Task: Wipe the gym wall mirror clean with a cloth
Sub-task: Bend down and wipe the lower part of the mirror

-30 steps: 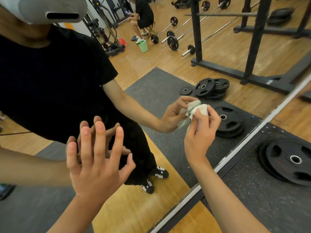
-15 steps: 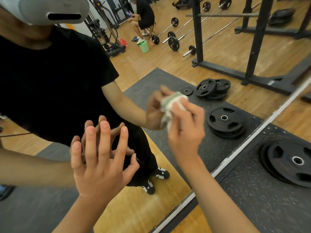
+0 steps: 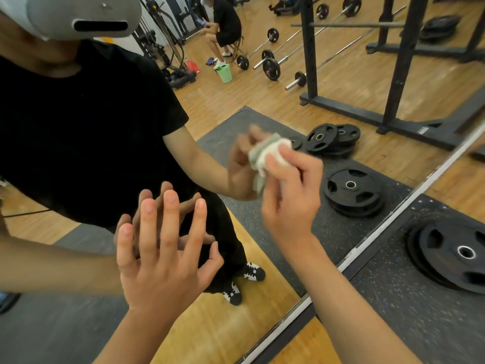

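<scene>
Cloth [image 3: 270, 153]: white-and-green wad, bunched against the mirror [image 3: 328, 95] glass, meeting its own reflection.
Right hand [image 3: 291, 195]: thumb and curled fingers pinch the cloth; motion-blurred.
Left hand [image 3: 162, 258]: fingers straight and spread, flat on the glass, lower left of the cloth.
Weight plate [image 3: 451, 253]: black, on speckled mat at the mirror's base; any lettering unreadable.

Stacked black weight plates [image 3: 451, 253] sit on a speckled black rubber mat [image 3: 393, 306] over light wooden flooring [image 3: 301, 345], near right.
</scene>
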`<state>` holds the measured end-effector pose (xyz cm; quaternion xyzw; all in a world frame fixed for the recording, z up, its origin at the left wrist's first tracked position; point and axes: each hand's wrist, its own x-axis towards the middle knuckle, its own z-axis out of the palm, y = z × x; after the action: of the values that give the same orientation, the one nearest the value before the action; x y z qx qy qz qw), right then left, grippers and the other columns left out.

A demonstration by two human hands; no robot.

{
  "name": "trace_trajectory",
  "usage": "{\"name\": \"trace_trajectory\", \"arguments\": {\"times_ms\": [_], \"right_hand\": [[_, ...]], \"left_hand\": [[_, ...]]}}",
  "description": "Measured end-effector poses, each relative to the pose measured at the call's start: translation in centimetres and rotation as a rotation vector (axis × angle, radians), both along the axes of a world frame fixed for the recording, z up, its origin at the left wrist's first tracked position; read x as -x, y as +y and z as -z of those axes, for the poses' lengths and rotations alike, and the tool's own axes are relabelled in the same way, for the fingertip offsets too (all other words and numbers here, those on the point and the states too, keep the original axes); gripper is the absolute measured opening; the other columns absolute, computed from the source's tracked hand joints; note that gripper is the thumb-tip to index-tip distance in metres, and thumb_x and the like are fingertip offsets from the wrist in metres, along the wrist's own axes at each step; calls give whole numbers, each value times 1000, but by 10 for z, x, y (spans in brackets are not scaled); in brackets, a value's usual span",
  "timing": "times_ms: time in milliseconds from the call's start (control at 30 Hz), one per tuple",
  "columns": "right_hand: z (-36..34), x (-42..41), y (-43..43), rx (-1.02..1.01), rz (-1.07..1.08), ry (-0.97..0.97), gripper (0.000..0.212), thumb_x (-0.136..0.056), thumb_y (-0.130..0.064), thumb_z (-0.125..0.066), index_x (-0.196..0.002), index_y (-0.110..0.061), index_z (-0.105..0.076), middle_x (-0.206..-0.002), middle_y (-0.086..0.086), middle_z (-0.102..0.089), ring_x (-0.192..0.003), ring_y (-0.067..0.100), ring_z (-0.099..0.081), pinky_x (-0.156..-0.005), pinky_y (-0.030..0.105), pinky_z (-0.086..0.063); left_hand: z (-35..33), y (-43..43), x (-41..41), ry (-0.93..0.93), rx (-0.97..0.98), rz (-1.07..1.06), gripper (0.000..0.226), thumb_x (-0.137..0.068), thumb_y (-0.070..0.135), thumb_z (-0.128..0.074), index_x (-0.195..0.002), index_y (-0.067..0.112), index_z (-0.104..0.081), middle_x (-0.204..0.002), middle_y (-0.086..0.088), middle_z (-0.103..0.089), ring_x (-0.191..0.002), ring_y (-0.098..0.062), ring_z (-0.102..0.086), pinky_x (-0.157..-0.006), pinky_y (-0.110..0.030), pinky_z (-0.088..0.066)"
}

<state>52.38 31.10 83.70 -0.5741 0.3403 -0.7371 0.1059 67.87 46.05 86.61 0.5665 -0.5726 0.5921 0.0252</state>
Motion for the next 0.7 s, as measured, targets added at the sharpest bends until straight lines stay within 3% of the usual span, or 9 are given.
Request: {"name": "trace_trajectory", "arguments": {"times_ms": [100,200,233,333,433,533,600,667,700], "right_hand": [[73,26,-30,-397,50,-112,19,-91,3,-56,-102,-12,-61,-123,8,-48,-113,25,-57,-98,30,-48],[87,43,-70,-1014,151,-484,12,-97,-6,-56,-103,-14,-64,-120,4,-53,-112,28,-62,-100,41,-51],[75,43,-82,-1078,167,-593,13,-97,-7,-56,-104,-14,-65,-119,5,-53,-110,29,-63,-99,44,-51],[4,24,-82,-785,166,-616,16,-97,-5,-55,-110,-5,-65,-120,7,-50,-106,22,-60,-96,36,-52],[-47,-1,-29,-263,99,-321,9,-91,8,-59,-99,5,-63,-117,9,-50,-105,13,-55,-95,21,-47],[-21,1,-21,63,64,-19,15,-90,16,-59,-98,8,-70,-117,16,-50,-107,18,-55,-100,20,-43],[20,16,-43,-60,114,-7,19,-91,12,-58,-101,0,-69,-118,19,-54,-109,26,-58,-100,27,-47],[52,34,-61,-354,154,-171,14,-95,4,-59,-105,-4,-65,-120,16,-55,-113,24,-60,-99,31,-51],[62,40,-67,-495,161,-243,11,-97,-1,-59,-107,-3,-65,-121,14,-55,-112,20,-60,-97,26,-50]], "left_hand": [[0,-1,0,-4,3,-7,89,-84,54,-68,-159,13,-47,-172,-23,-23,-161,-41,-16,-129,-55,-12],[0,-1,1,0,-1,-3,88,-85,52,-68,-160,12,-45,-172,-23,-23,-161,-41,-16,-130,-55,-12],[0,0,1,2,1,-2,88,-85,52,-68,-160,12,-45,-172,-22,-23,-161,-41,-16,-130,-55,-13],[0,-1,1,0,-4,-2,88,-85,53,-67,-160,13,-46,-172,-22,-23,-161,-40,-15,-130,-55,-13],[0,0,1,2,-12,-5,87,-86,53,-66,-160,13,-46,-172,-23,-22,-161,-41,-15,-129,-56,-13],[0,-1,1,-2,-17,-8,86,-87,53,-66,-160,13,-45,-172,-23,-23,-161,-41,-15,-129,-56,-12],[0,-1,1,6,-25,2,85,-88,53,-65,-160,13,-45,-171,-23,-23,-161,-41,-15,-130,-56,-12],[0,0,0,2,-32,1,84,-88,52,-65,-160,12,-45,-170,-24,-25,-161,-41,-14,-130,-56,-11],[-1,0,0,1,-35,-1,84,-89,51,-65,-160,12,-45,-169,-24,-26,-161,-41,-13,-130,-56,-11]]}}
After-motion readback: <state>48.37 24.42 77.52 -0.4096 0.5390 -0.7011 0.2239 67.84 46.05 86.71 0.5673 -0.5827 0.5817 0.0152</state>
